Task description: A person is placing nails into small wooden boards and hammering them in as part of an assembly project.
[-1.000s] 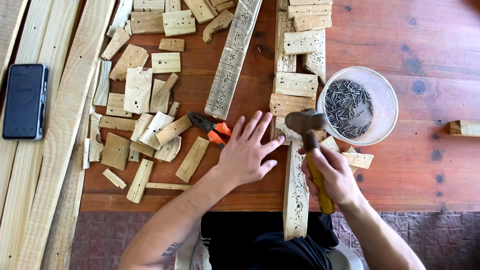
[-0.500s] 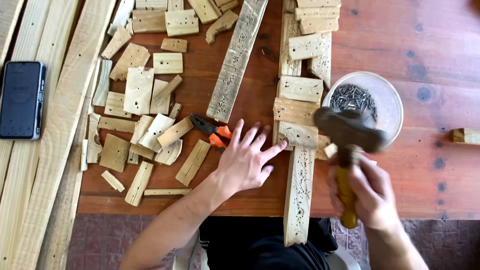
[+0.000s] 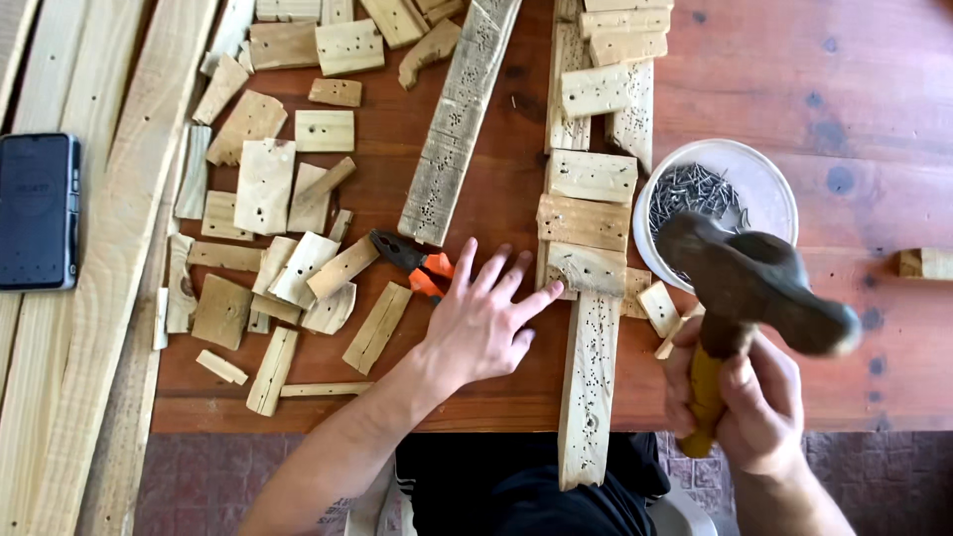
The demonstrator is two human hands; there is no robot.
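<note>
Overhead, a yellow-handled claw hammer (image 3: 745, 298) is gripped by the right hand (image 3: 754, 407).
The open left hand (image 3: 481, 323) is spread flat beside a pale holed wooden plank (image 3: 589, 377); a white bowl of nails (image 3: 764, 179) is seen beyond.

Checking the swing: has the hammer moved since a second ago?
Yes. The hammer has risen off the slats toward the camera, its head now overlapping the white bowl.

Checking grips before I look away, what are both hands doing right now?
Left hand: open, flat, fingertips touching a slat.
Right hand: closed on the hammer.
</note>
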